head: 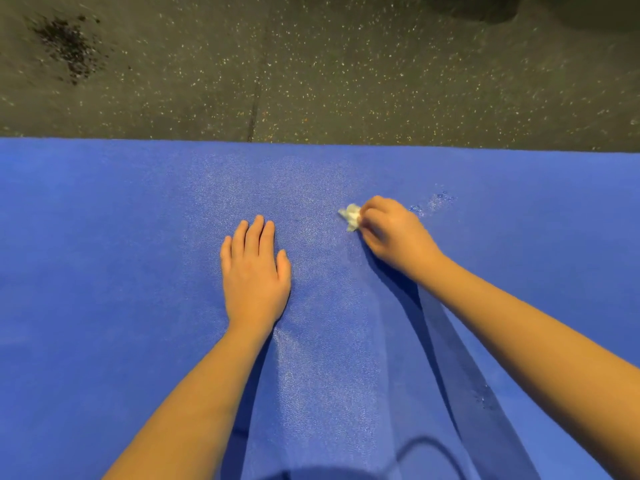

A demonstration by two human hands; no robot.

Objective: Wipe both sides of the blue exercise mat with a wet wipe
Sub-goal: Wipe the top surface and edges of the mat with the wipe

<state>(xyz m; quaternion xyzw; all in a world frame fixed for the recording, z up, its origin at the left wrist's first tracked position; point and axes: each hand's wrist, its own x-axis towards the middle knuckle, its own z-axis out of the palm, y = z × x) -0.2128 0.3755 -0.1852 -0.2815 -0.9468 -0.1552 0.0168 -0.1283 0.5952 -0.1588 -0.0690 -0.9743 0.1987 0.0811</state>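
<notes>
The mat [104,237] lies flat on the floor [311,64] and fills the near part of the view from left to right, its far edge running straight across the middle. The step in hand looks to be wiping the upper side. A pale wet sheen [304,202] runs from near to far down the middle, between the arms. The left stretch looks dry, and a few droplets [440,199] sit just right of the right hand [391,230]. To do this well, the person would best work in overlapping strokes, with the wipe pressed flat rather than balled up so that more of it meets the foam, moving outward from the sheen toward the dry parts. The underside seems a later job, judging by how the mat lies. The left hand [254,268] rests flat on the mat, fingers straight and close together, holding nothing; it should serve as a brace against sliding. The right grip is closed: its fingers curl round a small crumpled wipe [351,216], which pokes out to the left, touches the mat and is somewhat blurred
</notes>
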